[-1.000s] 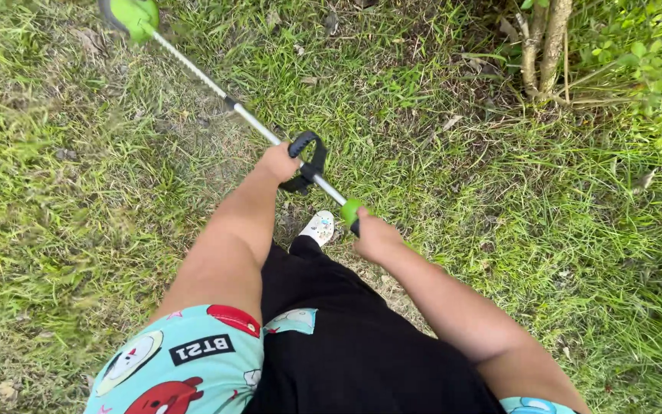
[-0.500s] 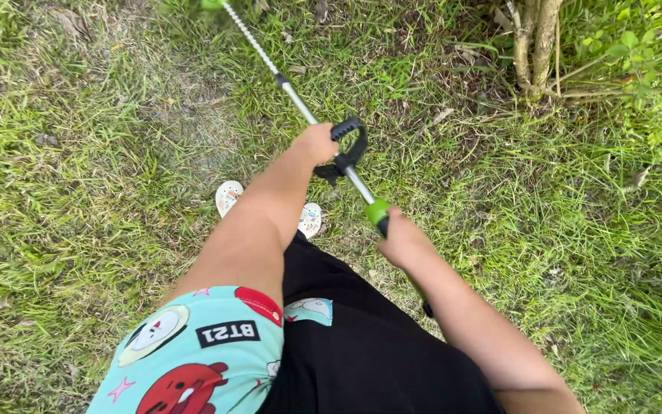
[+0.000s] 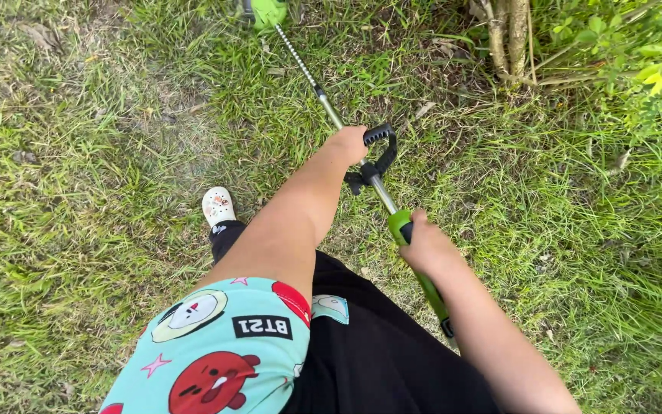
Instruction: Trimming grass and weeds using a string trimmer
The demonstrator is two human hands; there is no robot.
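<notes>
- Left hand (image 3: 350, 144) closed around black loop handle (image 3: 379, 153) of a grass trimmer (image 3: 362, 165), arm stretched forward, knuckles up
- Right hand (image 3: 423, 247) wrapped tight on green rear grip (image 3: 408, 238), low and close to the hip; black end of the grip poking out behind the wrist
- Trimmer held off the ground at a slant, silver shaft (image 3: 308, 77) running from right hip up and left to green cutting head (image 3: 268, 11) at the top edge of view, head partly cut off by the frame
- Head down among grass (image 3: 78, 192), just left of thin woody stems (image 3: 509, 34) of a shrub with leafy green branches (image 3: 637, 54) at upper right
- Cutting line not visible; spinning or stopped, cannot tell
- White shoe (image 3: 218, 205) planted on a thin, dry patch left of the shaft; black trousers (image 3: 377, 360) and patterned turquoise sleeve (image 3: 224, 345) at bottom
- Judged step: mid-pass, working the turf near the shrub base, both hands steering
- Taller, thicker growth standing at right and lower right, apparently uncut
- Next move calls for: steady two-hand hold, head kept level just above soil, sweep guided from the loop handle, clearance kept from the woody stems and from the forward shoe
- Risk, as judged: line nicking bark, or debris thrown toward the foot
</notes>
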